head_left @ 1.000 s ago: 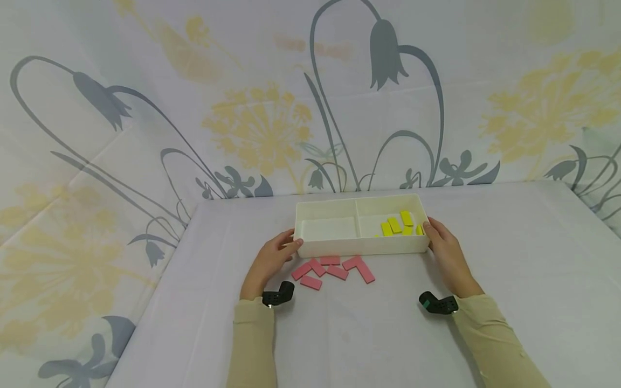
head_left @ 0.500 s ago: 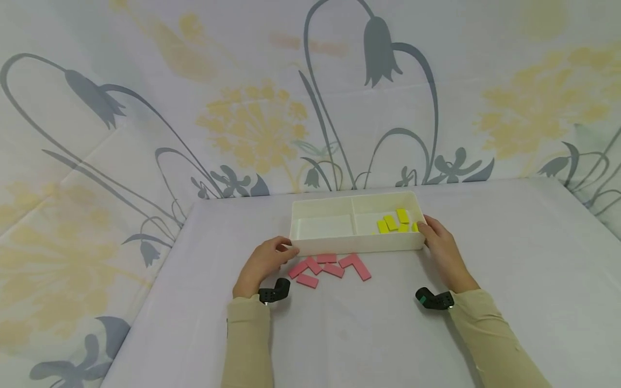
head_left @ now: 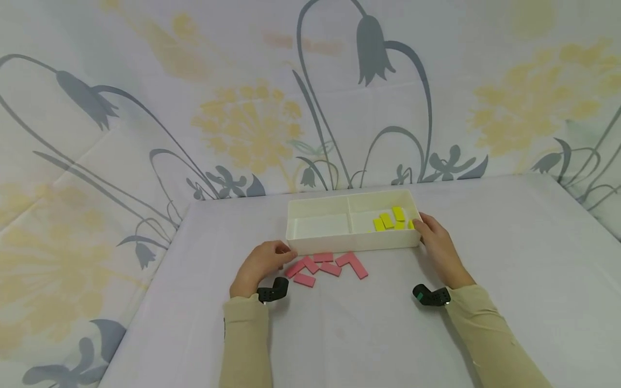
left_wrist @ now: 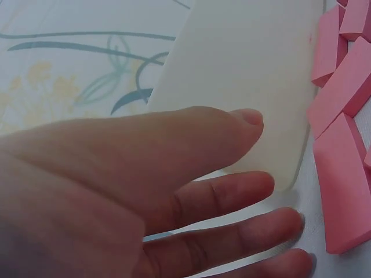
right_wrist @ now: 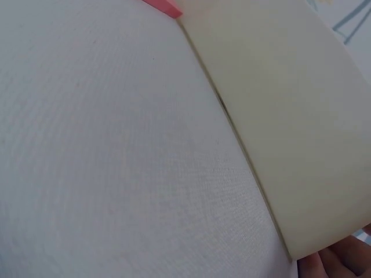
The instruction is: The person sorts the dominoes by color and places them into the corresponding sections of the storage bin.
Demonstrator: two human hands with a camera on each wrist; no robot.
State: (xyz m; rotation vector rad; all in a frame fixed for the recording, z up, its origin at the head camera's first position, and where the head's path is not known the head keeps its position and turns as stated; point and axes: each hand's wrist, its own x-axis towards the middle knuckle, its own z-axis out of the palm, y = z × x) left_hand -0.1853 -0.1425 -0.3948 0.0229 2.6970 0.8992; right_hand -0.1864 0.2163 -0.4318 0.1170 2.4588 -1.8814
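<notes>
A white two-compartment box (head_left: 354, 242) stands on the white cloth. Several yellow rectangular blocks (head_left: 386, 220) lie in its right compartment; the left one shows a bare floor. My right hand (head_left: 439, 250) grips the box's right end, thumb over the rim. In the right wrist view only its fingertips (right_wrist: 342, 260) show past the box corner. By the front left corner is my left hand (head_left: 262, 265), with fingers loosely extended and spread, holding nothing. The left wrist view has its thumb (left_wrist: 232, 136) in front of the box wall. Several pink rectangular blocks (head_left: 331, 269) lie just before the box.
The white tablecloth (head_left: 349, 334) spreads in front of the box and to both sides. Behind it rises a flower-patterned cloth backdrop (head_left: 271, 64), which also borders the table on the left. Black wrist cameras (head_left: 274, 289) sit on both wrists.
My left thumb has come off the box's left rim, and that hand has dropped to the front left corner. The right hand keeps its grip. The whole view has shifted slightly.
</notes>
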